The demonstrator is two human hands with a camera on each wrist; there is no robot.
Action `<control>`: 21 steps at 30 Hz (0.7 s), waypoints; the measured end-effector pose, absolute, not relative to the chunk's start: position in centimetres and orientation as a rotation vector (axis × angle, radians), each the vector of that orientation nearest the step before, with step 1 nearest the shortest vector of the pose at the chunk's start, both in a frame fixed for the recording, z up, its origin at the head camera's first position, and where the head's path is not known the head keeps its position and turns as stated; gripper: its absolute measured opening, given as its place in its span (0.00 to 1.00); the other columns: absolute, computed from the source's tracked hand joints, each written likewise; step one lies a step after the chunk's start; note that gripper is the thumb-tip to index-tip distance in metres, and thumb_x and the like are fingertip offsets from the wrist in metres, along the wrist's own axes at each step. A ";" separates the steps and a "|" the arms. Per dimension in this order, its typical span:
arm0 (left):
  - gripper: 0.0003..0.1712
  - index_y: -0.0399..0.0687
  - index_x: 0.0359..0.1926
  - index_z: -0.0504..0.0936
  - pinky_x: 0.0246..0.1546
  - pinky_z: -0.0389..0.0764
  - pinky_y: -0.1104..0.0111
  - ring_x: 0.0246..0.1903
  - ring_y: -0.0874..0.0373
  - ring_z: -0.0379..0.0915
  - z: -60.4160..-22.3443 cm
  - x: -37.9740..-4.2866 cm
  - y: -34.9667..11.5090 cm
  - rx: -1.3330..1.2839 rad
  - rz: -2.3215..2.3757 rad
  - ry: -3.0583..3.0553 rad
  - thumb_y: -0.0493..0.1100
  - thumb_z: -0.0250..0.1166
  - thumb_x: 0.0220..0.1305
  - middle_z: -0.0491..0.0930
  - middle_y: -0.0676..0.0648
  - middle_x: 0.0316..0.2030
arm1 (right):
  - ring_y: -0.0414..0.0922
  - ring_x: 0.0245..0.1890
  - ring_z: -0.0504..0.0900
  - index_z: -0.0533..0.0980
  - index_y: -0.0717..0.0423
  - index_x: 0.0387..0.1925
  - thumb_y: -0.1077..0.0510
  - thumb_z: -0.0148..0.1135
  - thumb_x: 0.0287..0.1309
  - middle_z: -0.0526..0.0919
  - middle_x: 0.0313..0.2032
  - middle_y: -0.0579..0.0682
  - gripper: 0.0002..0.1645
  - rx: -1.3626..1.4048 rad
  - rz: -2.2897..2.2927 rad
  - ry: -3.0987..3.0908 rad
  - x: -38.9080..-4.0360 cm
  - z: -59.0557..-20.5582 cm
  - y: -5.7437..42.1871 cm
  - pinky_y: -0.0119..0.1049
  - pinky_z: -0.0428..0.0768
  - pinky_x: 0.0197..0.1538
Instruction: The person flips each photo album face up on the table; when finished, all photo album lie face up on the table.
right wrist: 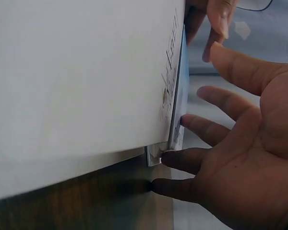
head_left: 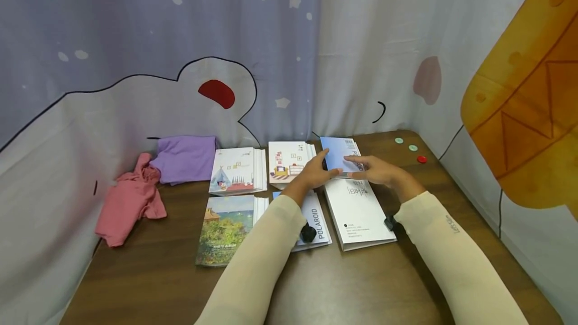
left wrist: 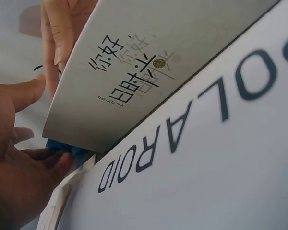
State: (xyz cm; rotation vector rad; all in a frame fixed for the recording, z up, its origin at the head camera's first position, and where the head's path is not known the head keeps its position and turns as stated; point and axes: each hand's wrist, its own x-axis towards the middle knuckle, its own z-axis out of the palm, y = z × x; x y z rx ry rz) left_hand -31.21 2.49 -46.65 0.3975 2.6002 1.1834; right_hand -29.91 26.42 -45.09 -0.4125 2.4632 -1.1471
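Note:
At the back of the table lies a blue photo album (head_left: 336, 148) marked POLAROID. My left hand (head_left: 314, 170) rests at its left edge, thumb and fingers apart. On the other side, my right hand (head_left: 377, 169) has its fingers spread over the right edge; in the right wrist view its fingertips (right wrist: 185, 120) meet the album's side. In front of both hands lies a white album (head_left: 361, 219) with dark lettering. A second POLAROID album (head_left: 316, 217) sits left of it, partly hidden by my left sleeve.
Two white illustrated albums (head_left: 232, 167) (head_left: 284, 157) stand left of the hands, with a landscape-covered photo album (head_left: 226, 229) nearer. Purple cloth (head_left: 187, 159) and pink cloth (head_left: 131, 204) lie far left. Two pale green discs (head_left: 399, 140) and a red one (head_left: 422, 159) are back right. Curtains border the table.

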 end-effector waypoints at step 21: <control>0.44 0.41 0.84 0.64 0.86 0.61 0.52 0.86 0.41 0.54 -45.3 -30.0 0.4 0.583 0.699 2.761 0.60 0.63 0.79 0.57 0.36 0.86 | 0.70 0.86 0.53 0.61 0.56 0.85 0.47 0.67 0.78 0.54 0.86 0.67 0.45 -0.382 -1.152 2.403 -30.2 -45.5 27.2 0.71 0.57 0.83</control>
